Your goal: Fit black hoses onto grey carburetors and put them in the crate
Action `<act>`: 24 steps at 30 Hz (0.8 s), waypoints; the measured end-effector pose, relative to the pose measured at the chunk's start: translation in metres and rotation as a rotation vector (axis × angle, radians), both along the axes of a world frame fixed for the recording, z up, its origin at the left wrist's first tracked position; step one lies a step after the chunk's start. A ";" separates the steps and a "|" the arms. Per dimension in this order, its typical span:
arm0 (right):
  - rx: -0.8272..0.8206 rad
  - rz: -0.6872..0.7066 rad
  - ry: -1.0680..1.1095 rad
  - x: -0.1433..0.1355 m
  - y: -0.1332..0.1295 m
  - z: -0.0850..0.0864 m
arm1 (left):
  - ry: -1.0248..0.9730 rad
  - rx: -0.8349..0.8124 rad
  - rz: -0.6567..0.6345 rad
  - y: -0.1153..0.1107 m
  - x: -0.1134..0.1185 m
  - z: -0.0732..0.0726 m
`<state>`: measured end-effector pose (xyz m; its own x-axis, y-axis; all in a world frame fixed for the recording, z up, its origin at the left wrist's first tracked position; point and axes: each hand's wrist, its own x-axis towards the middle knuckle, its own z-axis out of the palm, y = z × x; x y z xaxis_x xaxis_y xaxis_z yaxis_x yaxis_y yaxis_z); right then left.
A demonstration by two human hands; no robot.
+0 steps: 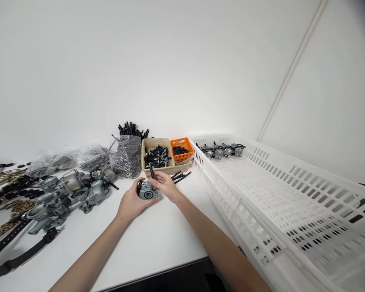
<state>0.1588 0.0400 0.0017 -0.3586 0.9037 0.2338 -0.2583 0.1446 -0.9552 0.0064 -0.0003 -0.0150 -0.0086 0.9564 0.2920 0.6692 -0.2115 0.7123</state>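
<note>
A small grey metal carburetor (pixel 147 194) is held just above the white table, its round bore facing me. My left hand (pixel 133 200) wraps round its left side and underside, fingers closed on it. My right hand (pixel 164 184) pinches a short black hose (pixel 152 173) that stands up at the carburetor's top right. Just behind the hands is a beige bin (pixel 143 156) of black hose pieces with metal ends. Several thin black tubes (pixel 181 177) lie on the table right of my right hand.
An orange basket (pixel 182 142) holds black hoses. The large white crate (pixel 231 202) on the right has several carburetors (pixel 223 151) at its far end. Larger carburetors (pixel 69 190), a watch-like black strap (pixel 27 255) and brass parts (pixel 20 207) lie left. Bubble wrap (pixel 126 156) holds black tubes.
</note>
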 end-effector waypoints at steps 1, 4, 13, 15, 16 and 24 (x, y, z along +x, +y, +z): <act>-0.006 -0.038 0.010 -0.001 0.000 0.000 | 0.001 0.000 0.000 0.000 0.000 0.000; 0.009 -0.124 0.005 -0.004 0.002 -0.001 | 0.006 0.015 -0.004 0.000 0.000 -0.002; 0.267 -0.051 -0.149 0.007 0.003 0.008 | 0.012 0.016 -0.020 -0.001 0.001 -0.001; 0.284 -0.004 -0.159 0.009 0.004 0.009 | 0.006 0.015 -0.025 -0.001 0.000 0.000; 0.288 0.022 -0.158 0.010 0.004 0.010 | 0.001 0.012 -0.028 -0.001 0.000 0.000; 0.211 0.118 -0.123 0.014 0.007 0.005 | -0.107 0.028 -0.060 0.001 0.000 -0.002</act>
